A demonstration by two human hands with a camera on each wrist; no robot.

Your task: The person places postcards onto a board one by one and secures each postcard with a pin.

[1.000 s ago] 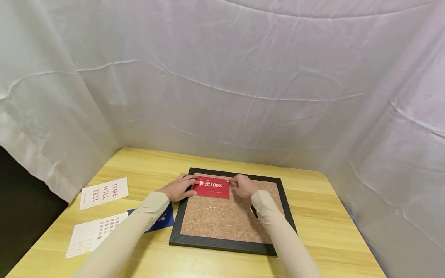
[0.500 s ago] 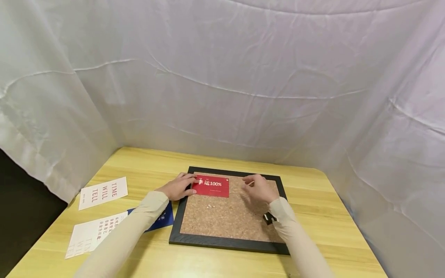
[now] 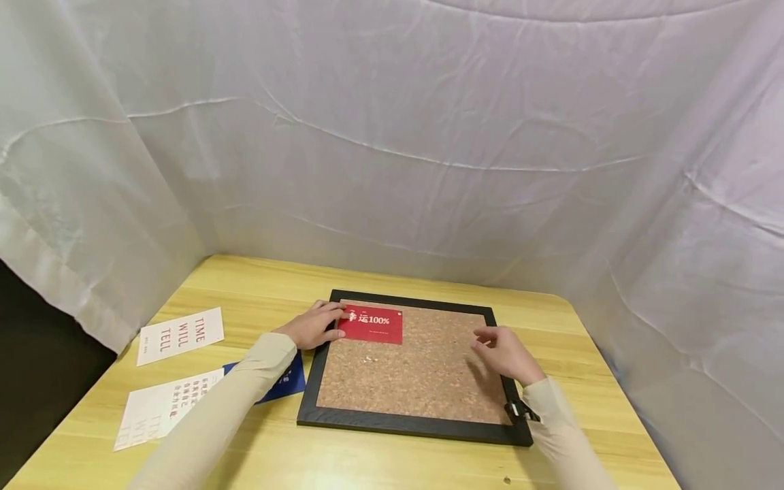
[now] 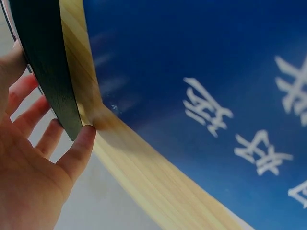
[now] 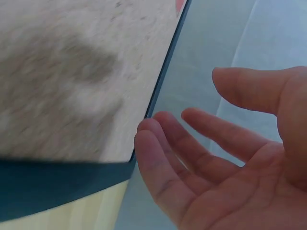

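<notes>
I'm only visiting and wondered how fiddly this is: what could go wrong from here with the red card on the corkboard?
The red card might swing if the left hand lifts: I see one white dot, perhaps a pin, at its upper right corner; fingers obscure the upper left. Small pale bits on the corkboard, possibly pins, could get knocked away.
</notes>
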